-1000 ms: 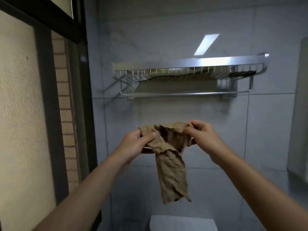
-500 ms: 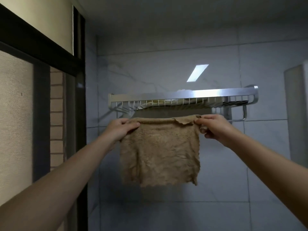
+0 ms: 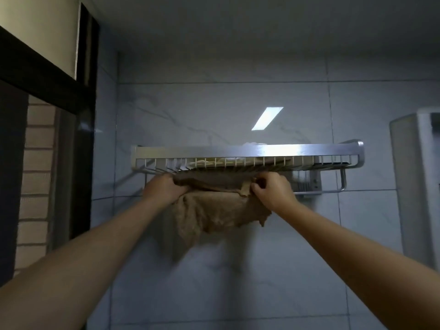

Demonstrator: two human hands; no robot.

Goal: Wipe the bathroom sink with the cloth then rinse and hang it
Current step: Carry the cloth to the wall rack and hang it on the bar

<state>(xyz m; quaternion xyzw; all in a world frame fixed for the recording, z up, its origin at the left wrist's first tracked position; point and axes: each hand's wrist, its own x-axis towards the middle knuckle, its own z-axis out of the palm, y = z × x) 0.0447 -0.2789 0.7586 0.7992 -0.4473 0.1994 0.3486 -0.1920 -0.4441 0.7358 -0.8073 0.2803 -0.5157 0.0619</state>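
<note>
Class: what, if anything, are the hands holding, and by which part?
The cloth, by its top edge: the left hand grips the left end, the right hand pinches the right end, just below the rack.

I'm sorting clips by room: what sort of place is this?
Likely a bathroom: marbled wall tiles, a metal towel rack, and a cloth held up to it.

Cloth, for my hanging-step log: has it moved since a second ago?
Yes: the cloth has gone up, from well below the wall rack to its lower rail.
</note>
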